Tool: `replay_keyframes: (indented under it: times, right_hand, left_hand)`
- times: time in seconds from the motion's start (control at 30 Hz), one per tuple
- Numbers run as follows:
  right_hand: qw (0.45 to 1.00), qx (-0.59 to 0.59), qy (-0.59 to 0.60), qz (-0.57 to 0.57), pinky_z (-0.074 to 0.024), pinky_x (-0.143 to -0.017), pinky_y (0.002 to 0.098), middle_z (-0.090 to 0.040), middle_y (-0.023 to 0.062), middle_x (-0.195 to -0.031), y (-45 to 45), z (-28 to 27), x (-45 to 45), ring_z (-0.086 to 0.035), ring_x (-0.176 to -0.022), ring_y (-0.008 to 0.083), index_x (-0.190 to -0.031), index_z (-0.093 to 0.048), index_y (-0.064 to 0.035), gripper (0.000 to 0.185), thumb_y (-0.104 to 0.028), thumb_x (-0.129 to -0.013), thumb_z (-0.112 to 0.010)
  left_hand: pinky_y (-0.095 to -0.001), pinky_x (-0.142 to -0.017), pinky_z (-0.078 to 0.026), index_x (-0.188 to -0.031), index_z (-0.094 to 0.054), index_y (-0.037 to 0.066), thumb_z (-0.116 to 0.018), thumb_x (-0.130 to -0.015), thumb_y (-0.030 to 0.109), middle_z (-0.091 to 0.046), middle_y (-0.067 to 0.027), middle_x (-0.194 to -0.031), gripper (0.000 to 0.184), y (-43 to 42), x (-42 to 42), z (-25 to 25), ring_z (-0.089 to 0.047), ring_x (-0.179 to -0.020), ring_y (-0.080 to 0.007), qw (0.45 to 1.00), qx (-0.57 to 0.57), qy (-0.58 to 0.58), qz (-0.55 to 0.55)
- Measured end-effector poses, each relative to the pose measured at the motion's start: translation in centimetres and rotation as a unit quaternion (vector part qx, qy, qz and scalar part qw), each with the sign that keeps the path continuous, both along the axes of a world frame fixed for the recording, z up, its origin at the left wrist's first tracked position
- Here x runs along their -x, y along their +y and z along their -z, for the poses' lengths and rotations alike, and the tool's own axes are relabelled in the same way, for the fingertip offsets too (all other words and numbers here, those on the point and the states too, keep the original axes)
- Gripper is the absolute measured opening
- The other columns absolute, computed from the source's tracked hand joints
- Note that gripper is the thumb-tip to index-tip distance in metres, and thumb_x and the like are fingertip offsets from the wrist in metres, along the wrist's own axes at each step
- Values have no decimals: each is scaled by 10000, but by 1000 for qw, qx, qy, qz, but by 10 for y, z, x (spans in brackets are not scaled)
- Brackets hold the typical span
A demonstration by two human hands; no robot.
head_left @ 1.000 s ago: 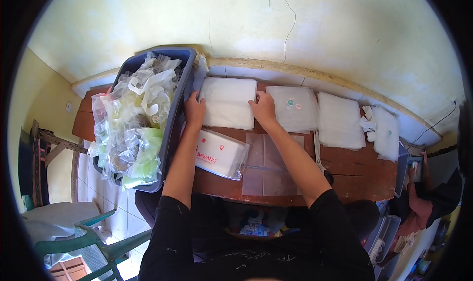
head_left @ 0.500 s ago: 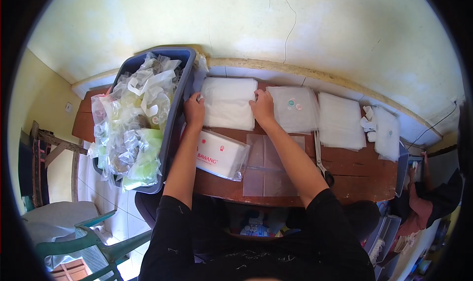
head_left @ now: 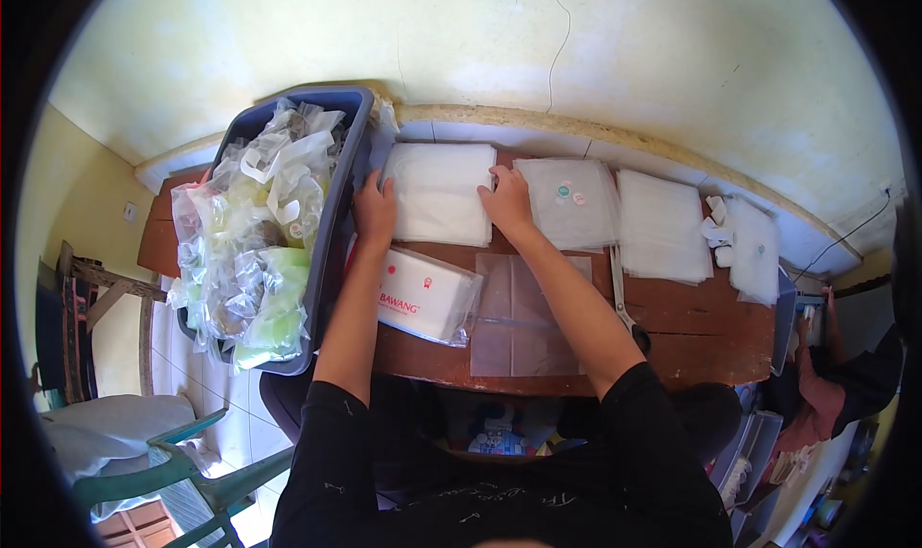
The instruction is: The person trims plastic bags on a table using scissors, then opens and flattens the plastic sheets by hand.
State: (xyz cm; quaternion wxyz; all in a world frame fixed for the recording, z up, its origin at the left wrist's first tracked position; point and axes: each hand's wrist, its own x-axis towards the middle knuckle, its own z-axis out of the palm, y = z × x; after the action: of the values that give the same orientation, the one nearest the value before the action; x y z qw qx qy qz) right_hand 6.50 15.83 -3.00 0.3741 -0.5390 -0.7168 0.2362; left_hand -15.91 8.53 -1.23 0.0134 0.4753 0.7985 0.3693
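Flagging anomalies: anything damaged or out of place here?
Yes: a crack marks the wall as damaged, and plastic bags bulge past the left side of the overfull blue bin. The handled stack looks fairly neat.

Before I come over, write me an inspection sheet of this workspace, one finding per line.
Surface: reddish-brown wooden table, scuffed along its near edge.
Job's things: stack of translucent plastic, lying flat between the hands.
Clutter: blue-grey bin heaped with plastic packaging; BAWANG packet, clear sheet and scissors nearer the person; three more stacks to the right.
Grippers: left hand at the stack's left edge, right hand at its right edge; firmness of grip unclear.
Cables: one dark cable at far right.
Surroundings: cracked wall; green chair at left; another person at right.
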Motion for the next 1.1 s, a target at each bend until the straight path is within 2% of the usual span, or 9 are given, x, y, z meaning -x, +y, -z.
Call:
replay_keyframes:
  times: [0.2,0.3,0.4,0.53,0.77,0.87,0.93,1.0,1.1]
  right_hand:
    - [997,-65,31,-32,-514,-796,399,-621,170,-955,-27,-21,-22,-622,-837,317,-1052,-646,-6,317,-112,-764,-725]
    - [995,-13,70,-71,-493,-843,433,-607,200,-983,-54,-43,-44,-604,-936,369,-1051,-629,3,289,-101,-786,-682]
    - [994,-17,79,-76,-511,-773,416,-626,180,-916,-85,-64,-73,-631,-828,331,-1005,-648,1,246,-107,-788,-685]
    - [992,44,84,-84,-531,-711,391,-674,175,-844,-126,-80,-127,-671,-749,295,-966,-660,14,232,-124,-783,-699]
    - [991,103,-25,-79,-537,-705,395,-685,174,-779,-162,-75,-212,-686,-749,305,-949,-655,27,248,-132,-769,-716]
    - [986,137,-70,-69,-531,-737,412,-678,177,-807,-167,-56,-225,-673,-800,329,-938,-642,28,250,-125,-759,-726]
    - [982,151,-90,-68,-525,-768,423,-672,182,-839,-170,-46,-225,-662,-847,344,-937,-635,25,253,-121,-754,-731]
    - [983,81,-150,-73,-499,-841,445,-632,207,-955,-173,-40,-219,-615,-955,381,-981,-613,11,289,-116,-753,-737]
    - [979,83,-171,-74,-477,-892,459,-582,226,-1038,-178,-40,-215,-579,-1012,406,-1054,-579,2,351,-105,-757,-732]
  left_hand:
    - [-423,-903,-481,-1078,-666,-12,-646,-892,148,-670,-219,-1070,246,-27,-43,-28,-619,-1015,-392,987,-141,44,57]
    - [-416,-847,-501,-1022,-682,-7,-686,-861,96,-686,-198,-1002,191,-50,-82,-46,-646,-943,-350,972,-195,36,128]
    - [-394,-796,-521,-969,-697,-1,-689,-861,102,-697,-186,-940,149,-73,-126,-61,-666,-872,-321,968,-140,-95,187]
    - [-371,-761,-526,-924,-702,3,-710,-846,122,-704,-159,-897,143,-104,-180,-75,-678,-829,-289,936,-110,-162,293]
    - [-404,-752,-512,-917,-705,37,-720,-817,141,-694,-171,-877,145,-132,-210,-56,-667,-838,-319,910,-27,-148,385]
    - [-406,-799,-496,-934,-697,47,-715,-809,129,-679,-148,-924,151,-141,-202,-41,-643,-910,-307,926,0,-73,371]
    - [-417,-864,-467,-998,-678,61,-718,-795,135,-637,-135,-1013,219,-148,-194,-32,-593,-1011,-309,945,31,55,322]
    - [-424,-887,-457,-1055,-658,64,-726,-786,145,-615,-134,-1046,289,-151,-188,-29,-571,-1043,-316,950,62,83,295]
    - [-447,-907,-444,-1150,-614,64,-738,-774,162,-588,-142,-1090,408,-153,-184,-33,-547,-1069,-335,957,79,122,249]
